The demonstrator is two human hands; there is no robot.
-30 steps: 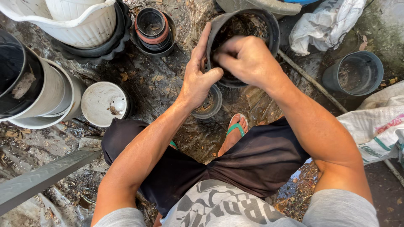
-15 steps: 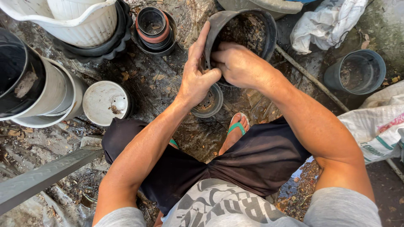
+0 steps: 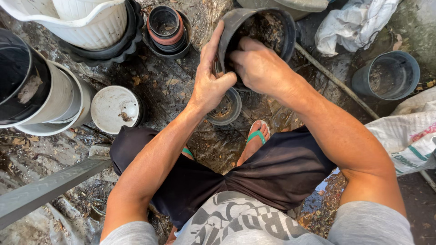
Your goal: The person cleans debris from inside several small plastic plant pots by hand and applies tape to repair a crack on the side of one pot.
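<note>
Gripping soil-caked dark pot [image 3: 268, 27]: left hand [image 3: 211, 84] on rim, right hand [image 3: 259, 68] inside, fingers hidden.

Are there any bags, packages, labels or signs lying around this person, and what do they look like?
Woven sack: at the right edge beside the person's right arm, white and lumpy, with red and green printing on it.
Crumpled white bag: top right, behind the tilted dark pot that both hands hold; plain, no marking visible.
No labels visible on the pots, no signs or screens.
</note>
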